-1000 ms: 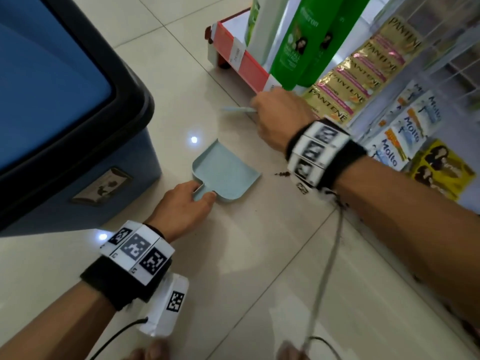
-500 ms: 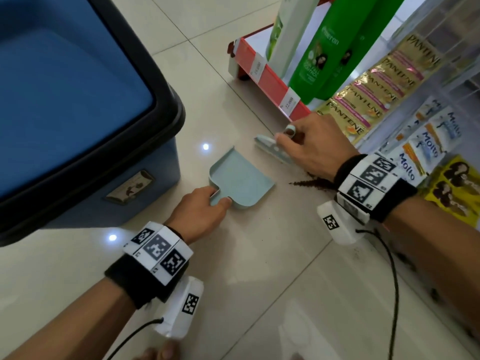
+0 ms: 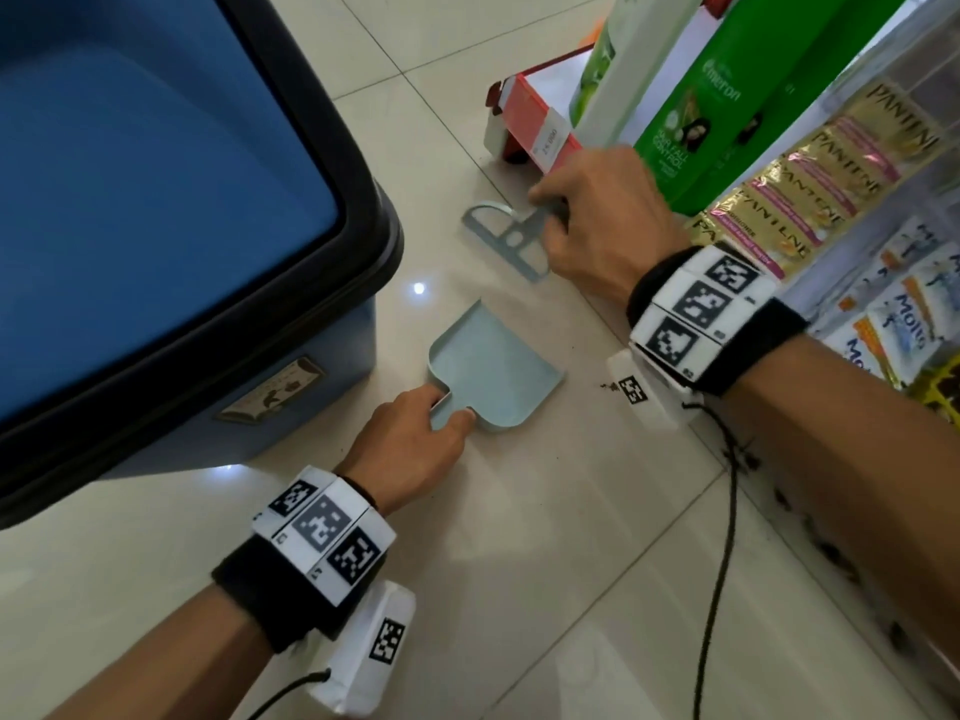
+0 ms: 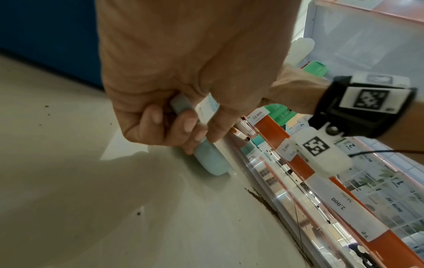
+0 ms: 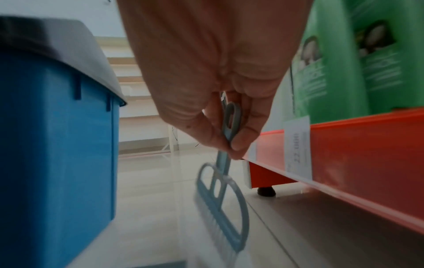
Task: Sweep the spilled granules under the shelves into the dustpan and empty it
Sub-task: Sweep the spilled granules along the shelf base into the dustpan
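The left hand [image 3: 410,449] curls its fingers and thumb around the short handle of a pale blue dustpan [image 3: 493,374], which lies flat on the tiled floor [image 3: 545,563] near the middle of the head view. In the left wrist view the fingers [image 4: 190,125] wrap the handle from below and the thumb comes down on top of it, with the pan's edge touching the floor.

The right hand [image 3: 602,220] sits at about 1 o'clock from the dustpan, apart from it. Its thumb and fingertips pinch the thin handle of a small blue-grey brush [image 3: 511,241], whose arched head points toward 10 o'clock from the hand and hangs just over the floor; the right wrist view shows the head [image 5: 220,203] blurred, so whether the bristles touch the tile cannot be told.

Dark granules [image 4: 259,197] lie in a thin line along the base of the shelves, at 5 o'clock from the dustpan in the left wrist view. A few more specks [image 3: 605,385] sit on the floor at 3 o'clock from the pan, just beside the right wrist. The dustpan itself looks bare inside.

A blue bin [image 3: 156,200] with a dark rim stands at 10 o'clock from the dustpan. The shelf [image 3: 540,132] with an orange-red front edge and price tags runs along the right, carrying green bottles [image 3: 711,96] and hanging sachets [image 3: 810,189].
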The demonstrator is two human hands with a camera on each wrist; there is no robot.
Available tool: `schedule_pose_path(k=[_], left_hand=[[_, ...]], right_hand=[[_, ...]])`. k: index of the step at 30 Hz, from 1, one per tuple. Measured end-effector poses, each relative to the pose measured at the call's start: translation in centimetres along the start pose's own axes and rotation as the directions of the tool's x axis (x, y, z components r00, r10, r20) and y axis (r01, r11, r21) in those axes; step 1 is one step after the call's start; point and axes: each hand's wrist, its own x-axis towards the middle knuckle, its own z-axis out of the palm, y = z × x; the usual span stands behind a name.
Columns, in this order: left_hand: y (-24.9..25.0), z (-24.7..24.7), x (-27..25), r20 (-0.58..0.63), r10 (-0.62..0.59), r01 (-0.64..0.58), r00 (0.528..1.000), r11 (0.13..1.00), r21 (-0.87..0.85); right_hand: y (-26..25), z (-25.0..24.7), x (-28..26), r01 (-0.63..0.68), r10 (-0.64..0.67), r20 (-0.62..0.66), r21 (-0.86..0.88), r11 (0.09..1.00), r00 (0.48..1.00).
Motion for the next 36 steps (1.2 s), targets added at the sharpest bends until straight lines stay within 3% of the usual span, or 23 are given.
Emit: schedule_pose_path(k=[5, 8, 13, 17, 21, 25, 30, 36], left_hand=[[-0.3, 0.0, 0.4, -0.004, 0.025, -0.025, 1.0, 1.0, -0.013], [-0.3, 0.0, 0.4, -0.013, 0.033, -0.033, 0.999, 0.999, -0.007], [-0.2, 0.1, 0.1, -0.002, 0.018, -0.018, 1.0, 1.0, -0.01], [-0.2, 0.1, -0.2, 0.002, 0.016, -0.016, 1.0, 0.999, -0.031], [-0.1, 0.4, 0.0, 0.015, 0.012, -0.012, 1.0, 1.0, -0.017], [0.1, 0.9, 0.3, 0.01, 0.019, -0.019, 1.0, 1.0, 0.019], [0.0, 1.1, 0.1, 0.012, 0.022, -0.022, 1.0, 1.0, 0.023], [-0.5, 0.4, -0.5, -0.005, 0.024, -0.024, 1.0, 1.0, 0.012]], right_hand=[[-0.3, 2.3, 4.2, 0.119, -0.133, -0.05, -0.225, 0.967, 0.99], [-0.2, 3.5, 5.3, 0.113, -0.103, 0.049, -0.352, 0.929, 0.993], [0.4, 3.4, 1.5, 0.12, -0.053, 0.215, -0.31, 0.943, 0.975], [2.3, 0.4, -4.0, 0.077, 0.015, 0.315, -0.275, 0.958, 0.949], [2.1, -1.7, -5.8, 0.04, -0.002, 0.211, -0.173, 0.984, 0.977], [0.9, -0.5, -1.7, 0.07, -0.048, 0.105, -0.211, 0.975, 0.993], [0.1, 1.3, 1.0, 0.044, 0.006, 0.16, -0.306, 0.951, 0.987], [1.4, -0.6, -5.8, 0.088, 0.045, 0.377, -0.329, 0.94, 0.925]])
